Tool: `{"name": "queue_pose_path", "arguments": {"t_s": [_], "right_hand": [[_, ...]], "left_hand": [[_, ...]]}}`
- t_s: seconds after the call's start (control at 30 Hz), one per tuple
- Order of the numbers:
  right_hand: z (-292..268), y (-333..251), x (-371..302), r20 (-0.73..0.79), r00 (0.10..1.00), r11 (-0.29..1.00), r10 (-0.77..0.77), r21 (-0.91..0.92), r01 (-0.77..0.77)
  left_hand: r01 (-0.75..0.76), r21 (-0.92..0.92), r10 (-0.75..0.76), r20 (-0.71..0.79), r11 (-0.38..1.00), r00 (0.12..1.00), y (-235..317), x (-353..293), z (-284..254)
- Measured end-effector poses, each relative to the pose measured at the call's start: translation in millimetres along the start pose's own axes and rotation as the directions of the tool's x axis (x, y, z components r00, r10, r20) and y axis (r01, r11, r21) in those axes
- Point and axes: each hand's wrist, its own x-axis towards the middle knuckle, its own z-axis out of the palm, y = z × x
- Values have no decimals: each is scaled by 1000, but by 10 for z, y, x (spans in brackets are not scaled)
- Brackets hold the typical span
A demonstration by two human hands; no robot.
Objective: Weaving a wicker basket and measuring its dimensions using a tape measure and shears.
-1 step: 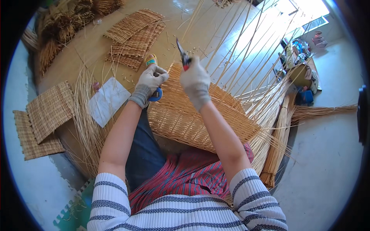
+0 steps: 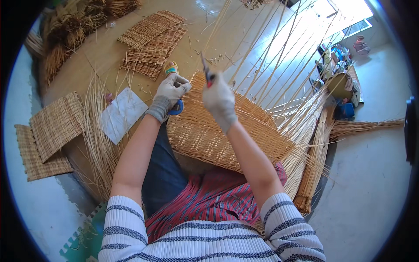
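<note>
A half-woven wicker basket [image 2: 227,135] lies across my lap, its long unwoven rods [image 2: 270,56] fanning away over the floor. My left hand [image 2: 170,92], in a grey glove, is closed on the basket's far left rim. My right hand [image 2: 219,101], also gloved, is raised over the far edge and grips a small cutter with a red handle [image 2: 207,74], its blades pointing up among the rods. A blue ring-shaped object [image 2: 177,108] shows just under my left hand.
Flat woven mats lie at the top [image 2: 150,39] and at the left [image 2: 52,126]. A white sheet [image 2: 122,113] and loose rods [image 2: 97,144] lie left of my leg. A thick rod bundle [image 2: 314,166] lies to the right. A sandalled foot [image 2: 171,68] is beyond my left hand.
</note>
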Motion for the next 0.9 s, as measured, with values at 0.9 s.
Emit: {"name": "queue_pose_path", "arguments": {"t_s": [0.9], "right_hand": [[-148, 1303, -2710, 873, 484, 632, -66, 412, -656]], "left_hand": [[154, -179, -27, 564, 972, 825, -676, -2796, 1054]]}}
